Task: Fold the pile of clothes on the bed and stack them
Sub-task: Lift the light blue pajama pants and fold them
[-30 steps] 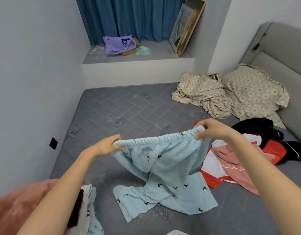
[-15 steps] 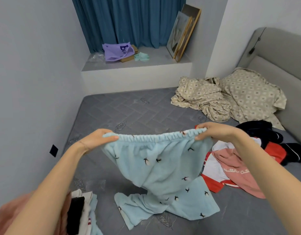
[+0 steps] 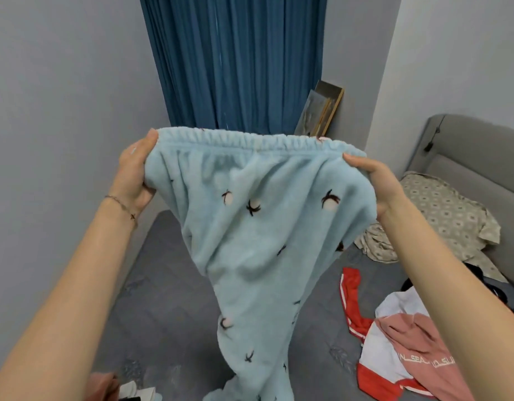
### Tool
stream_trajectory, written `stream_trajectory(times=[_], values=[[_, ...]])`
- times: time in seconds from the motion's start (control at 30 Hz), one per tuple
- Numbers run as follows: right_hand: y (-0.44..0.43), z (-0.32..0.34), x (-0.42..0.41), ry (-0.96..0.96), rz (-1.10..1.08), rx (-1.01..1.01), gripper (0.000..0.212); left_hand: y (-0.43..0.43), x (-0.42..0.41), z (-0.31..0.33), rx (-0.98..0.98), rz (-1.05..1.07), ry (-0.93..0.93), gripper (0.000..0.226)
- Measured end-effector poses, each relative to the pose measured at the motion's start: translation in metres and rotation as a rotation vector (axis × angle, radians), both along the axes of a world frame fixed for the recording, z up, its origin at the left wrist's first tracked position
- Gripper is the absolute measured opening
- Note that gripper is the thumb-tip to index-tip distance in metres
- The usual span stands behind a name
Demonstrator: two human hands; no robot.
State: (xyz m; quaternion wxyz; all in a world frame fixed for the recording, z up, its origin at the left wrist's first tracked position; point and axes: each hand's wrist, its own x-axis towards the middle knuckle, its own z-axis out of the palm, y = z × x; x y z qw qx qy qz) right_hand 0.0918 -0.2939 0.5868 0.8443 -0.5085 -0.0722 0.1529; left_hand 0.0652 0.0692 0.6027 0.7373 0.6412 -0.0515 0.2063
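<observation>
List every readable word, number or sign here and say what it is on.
"AL_SEA": white letters on the pink garment; the letters after it are too blurred to read.
No other text: the light blue trousers bear only small dark-and-white motifs.

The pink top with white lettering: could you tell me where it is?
In the head view the pink top lies lower right on the mattress, atop the red-and-white garment, right of the held blue trousers.
</observation>
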Motion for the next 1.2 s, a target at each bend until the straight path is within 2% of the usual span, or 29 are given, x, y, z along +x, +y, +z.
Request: stream_trajectory(times=[0.1,0.23,0.4,0.57,0.67,0.7,0.8,0.9,1.0,1.1,1.2], values=[[0.015,0.026,0.006,-0.078,-0.046,0.114,0.035,0.002,0.002,0.024,-0.016,0.034,-0.036,0.055],[0.031,0.044,0.014,-0.163,-0.128,0.078,0.03,0.002,-0.001,0.036,0.021,0.12,-0.02,0.021],[0.042,0.068,0.023,-0.383,-0.373,-0.109,0.023,0.014,-0.011,0.051,0.041,0.16,-0.064,0.019],[0.055,0.11,0.022,-0.488,-0.415,-0.057,0.015,0.022,-0.011,0.09,-0.05,0.155,-0.123,0.025],[0.065,0.126,0.024,-0.358,-0.307,0.102,0.034,0.027,-0.003,0.105,-0.255,0.046,-0.176,0.055],[0.068,0.125,0.025,-0.293,-0.27,0.152,0.039,0.027,0.002,0.103,-0.315,0.005,-0.159,0.058],[0.074,0.101,0.029,-0.093,-0.243,0.16,0.026,0.022,0.015,0.072,-0.416,-0.011,0.083,0.047],[0.071,0.047,0.041,0.089,-0.307,0.011,0.017,0.022,0.024,0.012,-0.415,0.051,0.365,0.039],[0.073,-0.011,0.05,0.266,-0.289,-0.124,0.031,0.012,0.024,-0.038,-0.409,0.076,0.536,0.032],[0.09,-0.046,0.038,0.356,-0.279,-0.127,0.03,-0.003,0.023,-0.073,-0.491,-0.014,0.617,0.035],[0.114,-0.069,0.03,0.322,-0.282,-0.097,0.029,-0.017,0.032,-0.097,-0.476,0.054,0.595,0.042]])
